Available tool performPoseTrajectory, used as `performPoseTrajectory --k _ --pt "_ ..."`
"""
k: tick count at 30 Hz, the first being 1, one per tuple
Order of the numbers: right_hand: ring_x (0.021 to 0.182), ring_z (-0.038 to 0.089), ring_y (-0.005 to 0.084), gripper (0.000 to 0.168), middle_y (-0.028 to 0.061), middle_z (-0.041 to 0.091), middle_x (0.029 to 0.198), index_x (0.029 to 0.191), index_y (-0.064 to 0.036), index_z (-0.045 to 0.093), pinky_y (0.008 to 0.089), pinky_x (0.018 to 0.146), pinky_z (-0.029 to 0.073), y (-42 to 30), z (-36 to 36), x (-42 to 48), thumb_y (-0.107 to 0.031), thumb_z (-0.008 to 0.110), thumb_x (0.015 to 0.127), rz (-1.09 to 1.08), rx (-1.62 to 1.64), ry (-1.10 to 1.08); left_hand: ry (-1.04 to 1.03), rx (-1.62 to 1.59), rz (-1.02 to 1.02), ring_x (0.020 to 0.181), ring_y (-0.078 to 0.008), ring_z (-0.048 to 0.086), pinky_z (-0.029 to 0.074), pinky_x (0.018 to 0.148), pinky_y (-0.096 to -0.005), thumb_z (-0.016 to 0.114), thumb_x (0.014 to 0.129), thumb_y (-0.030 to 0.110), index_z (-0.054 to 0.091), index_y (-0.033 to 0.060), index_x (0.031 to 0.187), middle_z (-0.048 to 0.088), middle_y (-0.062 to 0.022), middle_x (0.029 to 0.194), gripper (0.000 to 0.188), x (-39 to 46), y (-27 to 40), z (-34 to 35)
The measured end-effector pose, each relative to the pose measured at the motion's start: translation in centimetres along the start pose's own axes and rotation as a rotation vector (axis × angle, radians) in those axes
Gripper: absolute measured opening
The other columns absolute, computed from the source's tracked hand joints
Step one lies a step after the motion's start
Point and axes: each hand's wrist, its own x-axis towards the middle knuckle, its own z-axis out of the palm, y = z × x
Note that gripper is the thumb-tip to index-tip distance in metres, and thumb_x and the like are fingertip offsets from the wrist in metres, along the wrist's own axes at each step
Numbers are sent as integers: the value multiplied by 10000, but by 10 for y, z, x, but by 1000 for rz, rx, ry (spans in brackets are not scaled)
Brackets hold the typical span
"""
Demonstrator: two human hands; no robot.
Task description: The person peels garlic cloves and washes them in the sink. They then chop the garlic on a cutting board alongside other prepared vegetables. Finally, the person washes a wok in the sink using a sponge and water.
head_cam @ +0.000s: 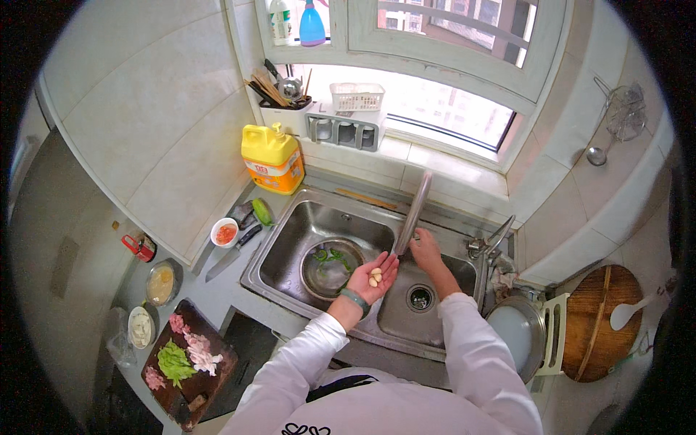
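Observation:
Over the divider of the steel double sink (348, 213), my left hand (363, 284) is turned palm up. A few peeled garlic cloves (375, 277) rest in its palm. My right hand (427, 251) is curled against the metal faucet (414, 215), just beyond the left fingertips; its own fingertips are partly hidden. Below and left of my left hand, a round metal bowl (314, 278) sits in the left basin, with green pepper pieces (333, 259) in it. The right basin shows a round drain (420, 298).
At left are a knife (224, 263), a green pepper (262, 212), a bowl of chopped red pieces (224, 232) and a dark cutting board (190, 391) bearing meat and greens. A yellow jug (272, 160) stands behind. To the right are a pot (514, 337) and a wooden lid (601, 326).

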Motion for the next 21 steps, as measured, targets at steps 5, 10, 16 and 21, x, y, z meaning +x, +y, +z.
performPoseTrajectory --k 5,10,16,21 --pt "1033 464 266 293 123 495 1093 1021 -42 525 386 842 381 9 19 14 -210 499 782 -53 -508 -161 69 58 75 1008 -287 517 445 852 -376 426 866 171 517 -4 1028 534 -159 1080 255 13 -5 0" --pt "1046 443 239 301 73 509 1042 1012 -88 525 407 819 372 28 20 15 -243 547 755 -92 -712 -143 102 74 78 1000 -301 517 457 839 -377 366 892 194 431 -53 1091 527 -175 1089 323 28 -6 0" --pt "1028 455 250 253 84 509 1049 990 -74 540 403 810 379 21 12 11 -159 510 753 -91 -643 -201 54 62 30 963 -284 541 473 802 -366 359 890 179 440 -36 1097 530 -171 1090 309 36 -4 -7" --pt "1087 411 300 345 139 439 1165 1074 -64 488 418 860 365 24 13 2 -171 549 752 -113 -465 -93 26 -25 -176 794 -210 577 505 694 -311 440 845 79 546 10 983 581 -123 935 187 51 8 -31"
